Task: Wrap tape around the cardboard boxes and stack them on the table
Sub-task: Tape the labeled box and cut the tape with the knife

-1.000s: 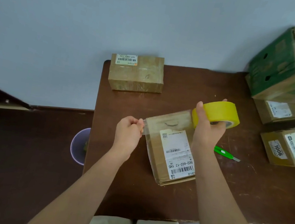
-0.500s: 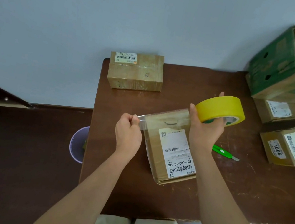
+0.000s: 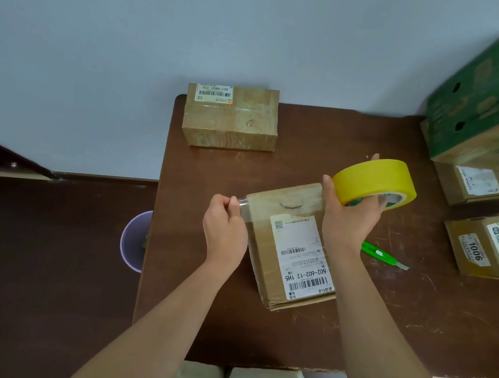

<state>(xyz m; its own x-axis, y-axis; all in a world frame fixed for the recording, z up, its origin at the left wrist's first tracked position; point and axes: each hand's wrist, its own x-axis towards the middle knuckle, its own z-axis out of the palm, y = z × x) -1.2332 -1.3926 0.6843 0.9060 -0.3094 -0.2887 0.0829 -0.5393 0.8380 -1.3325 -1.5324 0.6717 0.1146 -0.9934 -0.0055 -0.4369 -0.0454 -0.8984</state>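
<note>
- The table [image 3: 283, 333] fills the centre and right of the frame.
- One box [image 3: 290, 245] lies at centre, between the left hand [image 3: 224, 227] and the right hand [image 3: 347, 218].
- The tape roll [image 3: 375, 180] sits just above that box.
- A second box [image 3: 232, 118] lies at upper centre.
- A cutter [image 3: 384, 255] lies right of centre.
- Stacked boxes [image 3: 487, 182] fill the right edge.

Right hand [image 3: 347, 218] lifted tape roll [image 3: 374, 181] rightward; clear tape strip [image 3: 276, 200] longer.
</note>
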